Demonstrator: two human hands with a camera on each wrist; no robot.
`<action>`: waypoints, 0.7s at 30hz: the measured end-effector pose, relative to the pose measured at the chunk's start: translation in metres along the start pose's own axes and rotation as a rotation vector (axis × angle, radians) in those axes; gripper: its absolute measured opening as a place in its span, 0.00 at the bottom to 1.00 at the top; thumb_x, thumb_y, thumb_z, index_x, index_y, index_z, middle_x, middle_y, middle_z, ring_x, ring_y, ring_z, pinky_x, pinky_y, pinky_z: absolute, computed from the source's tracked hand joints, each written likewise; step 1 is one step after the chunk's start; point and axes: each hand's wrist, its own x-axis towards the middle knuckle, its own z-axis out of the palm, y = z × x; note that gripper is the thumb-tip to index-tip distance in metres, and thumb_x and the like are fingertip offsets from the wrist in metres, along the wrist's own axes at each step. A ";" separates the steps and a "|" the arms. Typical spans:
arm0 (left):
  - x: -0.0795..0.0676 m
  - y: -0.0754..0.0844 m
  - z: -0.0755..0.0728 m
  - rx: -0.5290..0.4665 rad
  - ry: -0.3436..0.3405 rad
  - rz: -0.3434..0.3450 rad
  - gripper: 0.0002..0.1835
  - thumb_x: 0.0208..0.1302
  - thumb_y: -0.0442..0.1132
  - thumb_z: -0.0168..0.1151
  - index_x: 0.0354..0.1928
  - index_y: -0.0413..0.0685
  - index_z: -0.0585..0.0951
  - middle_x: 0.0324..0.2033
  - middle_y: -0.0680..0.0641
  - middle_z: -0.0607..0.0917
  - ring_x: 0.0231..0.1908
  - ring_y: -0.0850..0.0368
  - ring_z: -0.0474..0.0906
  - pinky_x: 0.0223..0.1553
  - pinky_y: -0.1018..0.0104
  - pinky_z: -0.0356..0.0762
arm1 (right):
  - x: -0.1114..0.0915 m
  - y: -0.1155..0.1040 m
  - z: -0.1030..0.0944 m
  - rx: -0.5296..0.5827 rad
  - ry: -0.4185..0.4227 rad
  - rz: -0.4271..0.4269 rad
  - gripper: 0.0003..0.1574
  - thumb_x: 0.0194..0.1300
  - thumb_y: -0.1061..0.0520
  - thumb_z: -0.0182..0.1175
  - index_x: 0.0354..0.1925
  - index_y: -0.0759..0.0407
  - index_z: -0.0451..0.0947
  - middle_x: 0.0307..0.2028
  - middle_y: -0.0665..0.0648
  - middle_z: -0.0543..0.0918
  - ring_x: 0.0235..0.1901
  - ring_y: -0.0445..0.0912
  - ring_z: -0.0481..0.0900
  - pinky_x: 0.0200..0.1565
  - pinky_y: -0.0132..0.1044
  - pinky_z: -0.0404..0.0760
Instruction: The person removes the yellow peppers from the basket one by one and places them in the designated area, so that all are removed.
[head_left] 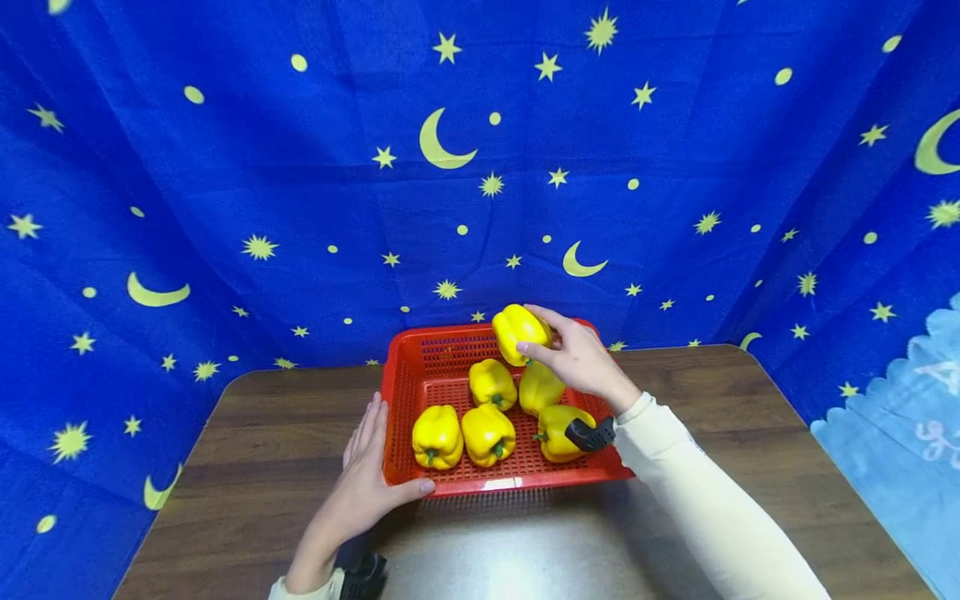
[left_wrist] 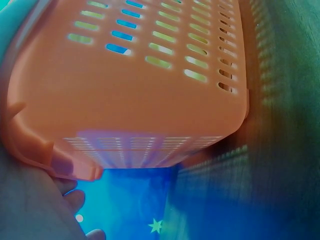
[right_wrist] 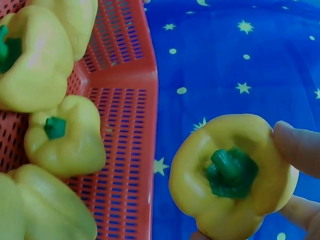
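Step in hand: handling a glossy yellow bell pepper with a green stem point(head_left: 517, 333), held up by the far rim of a rectangular red plastic basket with slotted walls point(head_left: 504, 483); whether it is on its way in or out cannot be told.
Right hand point(head_left: 577, 354): thumb and fingers pinch that pepper's sides, stem toward the wrist camera.
Left hand point(head_left: 367, 475): fingers straight along the basket's left side, thumb on its near rim, seemingly steadying it.
Inside basket: five more yellow bell peppers point(head_left: 437, 437), loosely spread.
Next move calls for: probably a firm grip, height enough to pass the rim, and a braced basket.
Tabletop: brown wood-grain tabletop point(head_left: 292, 425), bright glare in front of the basket.
Room: deep-blue cloth with yellow moons and stars point(head_left: 360, 200) behind; pale-blue scalloped cloth point(head_left: 907, 450) at right.
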 end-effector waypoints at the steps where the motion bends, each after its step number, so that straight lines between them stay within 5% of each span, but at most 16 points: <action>1: 0.000 0.000 0.000 -0.003 -0.001 -0.004 0.70 0.49 0.60 0.77 0.80 0.42 0.40 0.79 0.40 0.36 0.77 0.36 0.35 0.70 0.30 0.35 | -0.001 0.002 -0.002 0.014 -0.001 0.011 0.41 0.69 0.42 0.64 0.74 0.49 0.65 0.59 0.60 0.79 0.50 0.51 0.81 0.49 0.46 0.82; 21: 0.000 0.001 0.000 -0.003 -0.001 -0.031 0.70 0.48 0.64 0.76 0.80 0.44 0.40 0.80 0.42 0.36 0.76 0.36 0.36 0.70 0.28 0.36 | -0.024 0.040 -0.028 0.027 0.080 0.086 0.41 0.70 0.40 0.62 0.75 0.48 0.63 0.59 0.62 0.78 0.54 0.56 0.79 0.55 0.51 0.78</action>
